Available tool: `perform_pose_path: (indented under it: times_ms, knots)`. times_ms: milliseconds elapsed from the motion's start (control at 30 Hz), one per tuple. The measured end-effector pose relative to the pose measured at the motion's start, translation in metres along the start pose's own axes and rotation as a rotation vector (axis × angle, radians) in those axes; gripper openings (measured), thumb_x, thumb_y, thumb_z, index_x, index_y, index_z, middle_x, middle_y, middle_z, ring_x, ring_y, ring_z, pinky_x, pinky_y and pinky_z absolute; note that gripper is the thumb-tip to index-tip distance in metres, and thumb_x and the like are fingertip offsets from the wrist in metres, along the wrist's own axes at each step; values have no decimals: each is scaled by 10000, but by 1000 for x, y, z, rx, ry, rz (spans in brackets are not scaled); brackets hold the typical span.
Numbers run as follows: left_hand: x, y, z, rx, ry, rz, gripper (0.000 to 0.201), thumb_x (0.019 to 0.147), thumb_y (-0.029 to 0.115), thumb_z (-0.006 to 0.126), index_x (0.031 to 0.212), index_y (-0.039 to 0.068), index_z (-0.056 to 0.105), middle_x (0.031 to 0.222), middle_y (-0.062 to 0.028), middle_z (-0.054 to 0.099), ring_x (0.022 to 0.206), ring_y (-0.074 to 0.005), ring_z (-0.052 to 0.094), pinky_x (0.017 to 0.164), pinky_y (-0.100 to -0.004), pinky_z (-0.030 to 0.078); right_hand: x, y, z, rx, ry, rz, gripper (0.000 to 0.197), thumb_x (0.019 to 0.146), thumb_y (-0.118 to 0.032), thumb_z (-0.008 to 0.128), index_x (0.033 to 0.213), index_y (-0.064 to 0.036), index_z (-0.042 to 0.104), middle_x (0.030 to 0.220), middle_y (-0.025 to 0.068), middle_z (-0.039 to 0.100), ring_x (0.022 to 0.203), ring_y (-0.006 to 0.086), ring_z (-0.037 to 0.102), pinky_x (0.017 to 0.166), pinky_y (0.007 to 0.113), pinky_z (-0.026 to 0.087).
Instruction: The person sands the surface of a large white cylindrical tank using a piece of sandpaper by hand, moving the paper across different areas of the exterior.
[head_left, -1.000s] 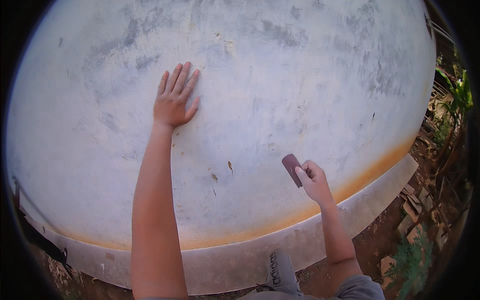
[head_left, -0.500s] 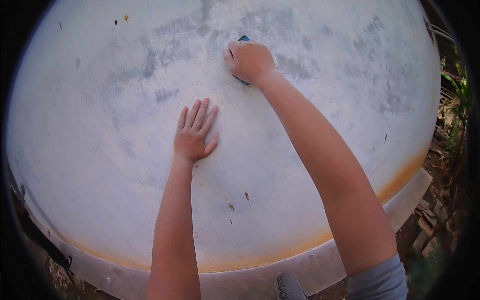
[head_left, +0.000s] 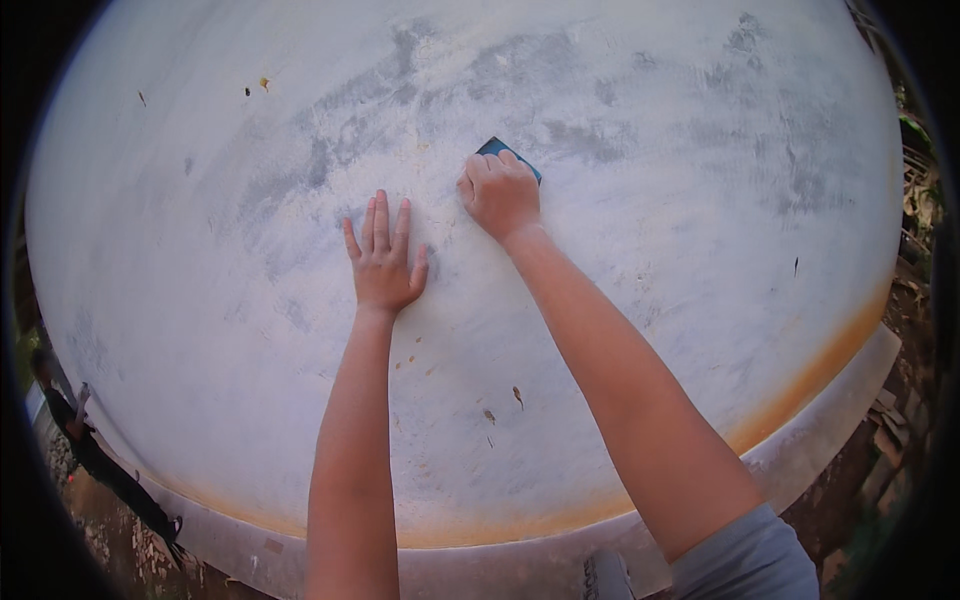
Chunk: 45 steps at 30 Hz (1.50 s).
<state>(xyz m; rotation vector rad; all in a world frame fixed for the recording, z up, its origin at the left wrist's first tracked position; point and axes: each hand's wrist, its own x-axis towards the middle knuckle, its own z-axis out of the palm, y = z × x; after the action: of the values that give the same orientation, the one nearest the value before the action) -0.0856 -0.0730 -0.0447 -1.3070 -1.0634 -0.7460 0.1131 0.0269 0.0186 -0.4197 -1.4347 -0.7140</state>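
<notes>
Head cam: only view. L hand (head_left: 385,275) open wide, nothing in it, palm down on lg. pale dome (head_left: 640,330); fingers fanned & pointing up, thumb out to the R, clear of the rest.

R hand (head_left: 503,200) closed over a flat blue pad (head_left: 494,147), prob. sanding type, pressed to the dome slightly higher than & R of L hand. Pad's upper corner & R edge show past the knuckles; rest hidden under fingers. Hands near each other, not touching.

Dome surf.: whitish w/ grey patches (head_left: 525,65) above pad; rust-orange band (head_left: 815,375) along lower edge, pale ledge (head_left: 470,570) below that. Sm. brown dry fragment (head_left: 517,398) on dome, below & between hands; another fragment just beside it, to the L.

Labels/writing: none legible. Grey trouser leg (head_left: 609,577) at btm edge has dark marking, blurred & cut off, can't read. Grey-blue sleeve (head_left: 750,562) on R arm, plain where visible. Far L: another person (head_left: 110,470), dark clothes, beside dome; detail too dim to tell.
</notes>
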Motion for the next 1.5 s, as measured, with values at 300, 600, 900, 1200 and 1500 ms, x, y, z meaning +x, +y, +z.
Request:
perform_pose_path:
  times_ms: [300, 600, 900, 1200, 1500]
  knots:
    - [50, -75, 19, 142, 119, -698, 717, 1047, 408, 437, 1630, 71, 191, 1695, -198, 169, 1581, -325, 140, 1273, -504, 66, -57, 0, -17, 43, -97, -5, 167, 862, -238, 681, 772, -137, 583, 730, 28, 628, 823, 228, 607, 714, 402, 475]
    - [42, -75, 28, 216, 131, -667, 723, 1048, 436, 422, 1626, 53, 217, 1691, -197, 199, 1586, -310, 131, 1276, -495, 68, -92, 6, -31, -14, -162, -124, 187, 884, -204, 658, 745, -133, 556, 724, 35, 571, 782, 230, 553, 705, 377, 427]
    - [41, -71, 23, 167, 151, -686, 734, 1026, 388, 442, 1620, 20, 220, 1682, -227, 205, 1582, -338, 138, 1272, -523, 76, -71, 0, -75, 25, -429, -195, 181, 884, -194, 656, 753, -105, 568, 768, 54, 613, 821, 224, 635, 670, 382, 487]
    - [44, -69, 17, 151, 135, -681, 719, 1017, 358, 449, 1620, 33, 232, 1682, -217, 213, 1579, -339, 149, 1273, -514, 76, 137, -29, -9, -87, -146, -354, 212, 943, -233, 600, 803, -94, 677, 830, 75, 683, 845, 223, 690, 692, 374, 578]
    - [45, -70, 19, 173, 174, -671, 698, 1015, 361, 462, 1606, 36, 285, 1670, -218, 252, 1574, -341, 176, 1270, -511, 95, 116, -33, 49, 17, 100, -172, 250, 913, -270, 633, 739, -102, 694, 768, 67, 696, 815, 245, 678, 729, 379, 549]
